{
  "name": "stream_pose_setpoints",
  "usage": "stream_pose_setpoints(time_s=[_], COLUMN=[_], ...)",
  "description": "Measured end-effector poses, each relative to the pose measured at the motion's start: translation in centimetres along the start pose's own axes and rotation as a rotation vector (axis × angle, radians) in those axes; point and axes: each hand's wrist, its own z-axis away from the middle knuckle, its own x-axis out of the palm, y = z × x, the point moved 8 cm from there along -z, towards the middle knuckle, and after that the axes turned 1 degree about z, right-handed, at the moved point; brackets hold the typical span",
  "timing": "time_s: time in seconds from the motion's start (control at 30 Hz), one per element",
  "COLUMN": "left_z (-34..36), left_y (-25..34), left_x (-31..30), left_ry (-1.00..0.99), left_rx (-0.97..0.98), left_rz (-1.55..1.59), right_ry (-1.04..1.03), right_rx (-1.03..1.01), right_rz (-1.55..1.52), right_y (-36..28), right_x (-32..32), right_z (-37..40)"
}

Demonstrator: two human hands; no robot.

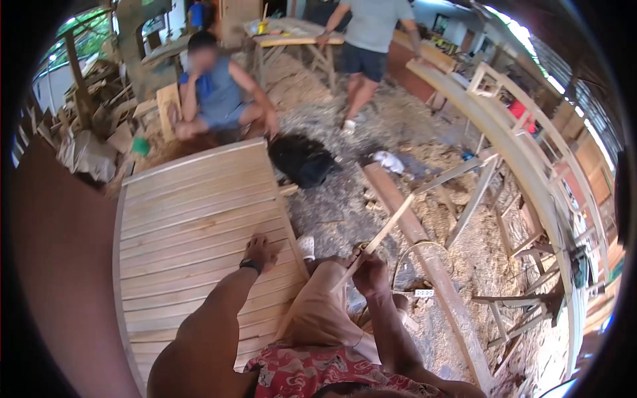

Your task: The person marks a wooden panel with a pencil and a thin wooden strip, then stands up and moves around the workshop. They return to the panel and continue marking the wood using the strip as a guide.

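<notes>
So the slatted panel point(192, 212) lies flat on the floor point(332, 212), and its slats look all in place. Left hand point(259, 251) rests spread on its right edge, grip released. Right hand point(370, 273) has its grip clenched round 1 thin wooden strip point(385, 232), held off the panel, not laid yet. No bins or boxes near the hands.

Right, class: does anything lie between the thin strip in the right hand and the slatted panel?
Yes: the person's own bent leg in tan shorts lies between the right hand, which grips the strip, and the slatted panel, where the left hand rests.
</notes>
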Motion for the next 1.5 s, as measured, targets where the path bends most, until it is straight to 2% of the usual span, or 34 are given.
stream_pose_setpoints(time_s=[0.03, 0.07, 0.13, 0.2, 0.27, 0.37, 0.43, 0.47, 0.5, 0.53, 0.57, 0.7, 0.8, 1.07, 1.23, 1.33, 1.5], left_z=[-0.5, -0.6, -0.1, -0.4, -0.5, -0.8, -0.4, -0.5, -1.1, -0.6, -0.7, -0.7, -0.8, -0.5, 0.0, 0.0, 0.7], left_y=[0.2, 0.9, 1.6, 1.5, 1.1, 0.5, 1.4, 1.2, 1.0, 0.4, 0.3, 0.1, 0.5, 0.5, 1.0, 0.8, 1.0], left_x=[-0.3, -1.4, -2.6, -2.0, -1.1, -1.4, -1.5, -0.8, -0.5, -0.1, 0.2, -0.1, -0.9, -1.2, -1.8, -1.4, -2.0], left_ry=[0.000, 0.013, -0.135, -0.107, -0.085, -0.050, -0.202, -0.210, -0.136, -0.074, -0.079, -0.080, -0.094, -0.156, -0.003, 0.033, 0.040], left_rx=[-0.004, 0.019, -0.062, -0.047, -0.050, -0.044, 0.033, 0.031, 0.008, -0.017, -0.018, -0.044, -0.055, -0.095, -0.033, -0.019, -0.036], left_rz=[-0.008, -0.007, 0.003, 0.018, 0.030, 0.048, -0.029, -0.032, -0.041, -0.055, -0.059, -0.032, -0.028, 0.035, 0.011, -0.051, 0.047], right_ry=[-0.042, -0.046, -0.387, -0.716, -0.944, -1.205, -1.334, -1.358, -1.432, -1.386, -1.368, -1.561, -1.607, -1.635, -1.656, -1.672, -1.703], right_rx=[-0.089, -0.114, -0.345, -0.543, -0.667, -0.713, -0.803, -0.851, -0.821, -0.869, -0.859, -0.771, -0.707, -0.599, -0.520, -0.433, -0.270], right_rz=[0.170, 0.170, 0.295, 0.381, 0.477, 0.554, 0.665, 0.718, 0.763, 0.938, 0.975, 0.922, 0.955, 1.031, 1.061, 1.090, 1.063], right_y=[-1.0, -2.2, -5.3, -8.4, -11.0, -13.2, -14.0, -14.4, -14.7, -15.3, -15.6, -17.3, -18.6, -20.3, -21.0, -21.0, -21.4], right_x=[4.9, 6.9, 12.8, 19.7, 25.7, 32.7, 36.2, 37.6, 39.1, 41.5, 42.3, 45.3, 46.4, 46.4, 46.3, 46.3, 46.3], right_z=[2.3, 3.3, 5.9, 9.2, 12.7, 17.6, 20.1, 20.7, 21.0, 22.0, 22.2, 23.8, 24.6, 24.8, 23.8, 23.3, 21.5])
